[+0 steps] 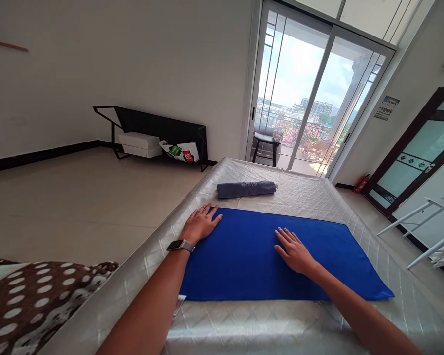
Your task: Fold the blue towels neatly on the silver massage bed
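A blue cloth (244,256) lies spread out on a mattress (292,320) with a shiny quilted cover. My left hand (200,223) rests flat on the cloth's far left corner, fingers apart, a watch on its wrist. Over the middle of the cloth, my right hand (293,251) lies palm down with its fingers stretched out. Beyond the cloth's far edge is a rolled dark grey-blue towel (246,189), apart from both hands. A small white tag (179,303) sticks out at the near left corner.
A brown blanket with white dots (40,301) lies at the lower left. Against the wall stands a black rack (159,118) with a white box (138,144) and a printed bag (180,151). A sliding glass door (311,93) is beyond the mattress; a white table (436,207) stands right.
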`<state>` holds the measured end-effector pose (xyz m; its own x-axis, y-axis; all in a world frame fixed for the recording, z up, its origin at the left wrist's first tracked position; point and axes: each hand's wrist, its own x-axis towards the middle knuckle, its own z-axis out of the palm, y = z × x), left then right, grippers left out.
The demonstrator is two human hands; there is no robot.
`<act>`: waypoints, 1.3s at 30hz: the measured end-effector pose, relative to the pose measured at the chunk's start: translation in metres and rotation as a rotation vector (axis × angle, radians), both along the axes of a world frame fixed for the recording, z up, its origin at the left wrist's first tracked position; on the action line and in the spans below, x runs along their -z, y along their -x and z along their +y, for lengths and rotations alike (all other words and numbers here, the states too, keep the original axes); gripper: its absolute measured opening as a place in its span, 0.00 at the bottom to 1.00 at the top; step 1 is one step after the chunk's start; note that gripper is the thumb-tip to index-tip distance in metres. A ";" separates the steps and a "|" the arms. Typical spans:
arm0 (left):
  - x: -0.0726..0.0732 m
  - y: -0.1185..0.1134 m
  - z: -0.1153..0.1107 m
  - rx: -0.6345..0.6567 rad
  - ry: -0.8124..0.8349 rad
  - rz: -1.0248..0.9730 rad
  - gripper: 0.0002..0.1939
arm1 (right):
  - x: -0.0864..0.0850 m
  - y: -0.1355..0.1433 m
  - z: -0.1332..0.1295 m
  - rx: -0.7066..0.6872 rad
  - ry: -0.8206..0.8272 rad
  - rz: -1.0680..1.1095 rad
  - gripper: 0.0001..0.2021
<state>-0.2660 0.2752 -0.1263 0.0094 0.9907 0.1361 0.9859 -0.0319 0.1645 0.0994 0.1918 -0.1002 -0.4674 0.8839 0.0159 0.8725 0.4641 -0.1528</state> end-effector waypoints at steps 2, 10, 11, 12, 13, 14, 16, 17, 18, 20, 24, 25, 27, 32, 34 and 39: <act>0.001 0.001 0.001 0.002 0.006 0.004 0.32 | 0.001 -0.002 0.001 0.023 0.026 -0.004 0.32; 0.003 0.002 0.002 0.007 0.006 -0.002 0.33 | 0.002 -0.100 0.015 0.270 0.018 -0.074 0.33; 0.002 0.002 0.002 0.008 0.010 0.001 0.33 | 0.003 -0.119 0.016 0.290 0.010 -0.083 0.33; 0.002 0.001 0.001 0.007 0.015 0.004 0.33 | 0.005 -0.138 0.016 0.304 0.001 -0.090 0.33; 0.001 0.001 0.001 0.005 0.019 0.005 0.33 | 0.006 -0.158 0.015 0.320 -0.011 -0.096 0.32; 0.001 0.001 0.001 0.003 0.022 0.006 0.33 | 0.008 -0.177 0.014 0.341 -0.025 -0.101 0.31; 0.000 0.001 0.001 0.003 0.022 0.008 0.33 | 0.012 -0.211 0.010 0.395 -0.047 -0.107 0.30; 0.000 0.001 0.001 0.006 0.020 0.009 0.33 | 0.013 -0.225 0.007 0.428 -0.050 -0.111 0.30; 0.000 0.002 0.001 0.009 0.017 0.010 0.33 | 0.013 -0.237 0.004 0.464 -0.046 -0.116 0.30; 0.001 0.002 0.001 0.013 0.010 0.008 0.33 | 0.012 -0.253 -0.001 0.544 -0.024 -0.136 0.31; 0.003 0.002 0.003 0.002 0.002 0.002 0.33 | 0.000 -0.257 0.000 0.684 -0.022 -0.239 0.30; 0.003 0.001 0.003 -0.001 0.004 0.003 0.33 | -0.004 -0.250 0.003 0.700 -0.050 -0.259 0.30; 0.003 0.001 0.003 -0.007 0.010 0.007 0.33 | -0.010 -0.229 0.012 0.681 -0.111 -0.261 0.29; 0.003 0.002 0.002 0.001 0.005 0.011 0.33 | -0.013 -0.150 0.040 0.434 -0.117 -0.122 0.29; 0.004 0.002 0.002 0.006 -0.006 0.006 0.33 | -0.010 -0.126 0.050 0.359 -0.076 -0.078 0.29; 0.006 0.003 0.002 0.008 -0.022 0.019 0.32 | 0.000 -0.130 0.062 0.361 0.009 -0.082 0.29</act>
